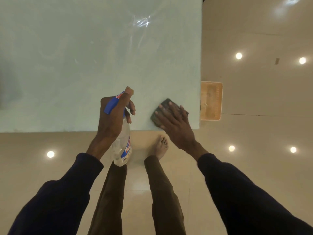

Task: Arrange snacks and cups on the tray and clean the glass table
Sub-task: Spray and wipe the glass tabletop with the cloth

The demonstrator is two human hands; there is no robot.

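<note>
My left hand grips the spray bottle at the tabletop's near edge. My right hand, fingers flat, presses the dark cloth near the right corner; I'd wipe in overlapping passes with even pressure.

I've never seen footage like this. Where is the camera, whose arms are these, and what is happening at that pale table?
There is no machine here. A person wears one wide camera on the head, so you look down along their own arms in dark sleeves. The pale sheet is the glass table, seen from above. The left hand grips a clear spray bottle with a blue trigger, at the table's near edge. The right hand presses flat on a dark green pad near the table's near right corner. An orange basket shows beside the right edge. Below are the person's legs and a bare foot on a shiny floor.
</note>
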